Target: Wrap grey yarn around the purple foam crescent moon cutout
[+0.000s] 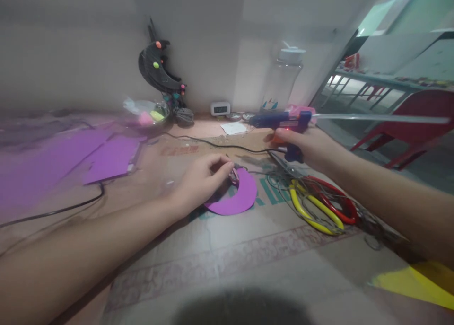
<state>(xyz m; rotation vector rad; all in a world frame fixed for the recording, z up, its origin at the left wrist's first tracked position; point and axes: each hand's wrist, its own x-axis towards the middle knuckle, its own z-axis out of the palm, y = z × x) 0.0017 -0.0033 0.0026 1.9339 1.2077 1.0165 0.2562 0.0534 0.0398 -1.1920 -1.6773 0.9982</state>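
Note:
My right hand (308, 143) is wrapped round the handle of a dark blue glue gun (280, 120), its nozzle pointing left. A long clear glue stick (379, 118) juts from its back, and a small red light glows on it. My left hand (207, 174) is closed in a pinch at the inner upper edge of a purple crescent cutout (241, 197) lying on the cardboard. A small thing sits at the fingertips, too blurred to name. Scissors with one red and one yellow handle (315, 206) lie below my right hand, tangled with thin wire.
Purple sheets (113, 157) lie at the left, near a black cord (88, 202). Against the wall stand a dark crescent ornament (158, 69), a small digital clock (220, 109) and a clear jar (283, 81). Yellow paper (418, 282) lies at lower right; a red chair (422, 121) stands beyond.

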